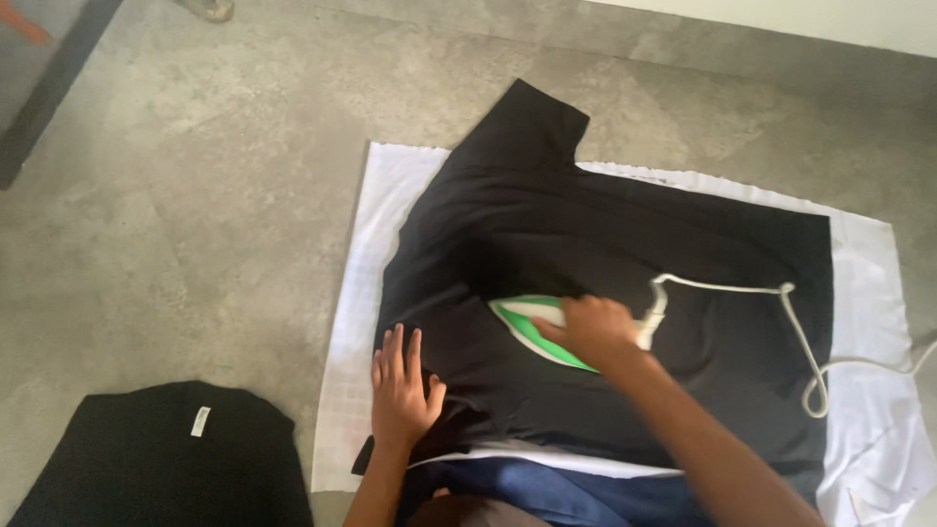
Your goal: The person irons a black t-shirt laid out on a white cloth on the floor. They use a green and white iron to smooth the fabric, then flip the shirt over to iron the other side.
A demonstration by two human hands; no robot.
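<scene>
Head view, looking down at a grey floor (195, 195) with a white cloth (371, 293) spread as an ironing pad and a black shirt (586, 224) laid flat on it, one sleeve running off the cloth's far edge onto the floor. Right hand (590, 330) is curled closed around the handle of a green-and-white iron (527, 317), which sits soleplate-down on the shirt around its middle, tip pointing toward the left hand. Left hand (400, 385) lies flat, fingers straight and close together, pressing the near left edge of the shirt against the cloth, just beside the iron but not touching it. White cord (800, 332) trails from the iron's back across the right part of the shirt, loops, and goes off the right edge of frame. Progress judgement: ironing looks midway; the fabric on the right side under the cord reads smooth, while the part around the left hand and toward the sleeve shows folds and creases, so that part seems left to do. Another dark garment (156, 459) with a small white label lies on the floor at bottom left, well apart from the cloth; can't tell if it is ironed. Blue fabric (547, 493) shows at the bottom edge, near the person.
</scene>
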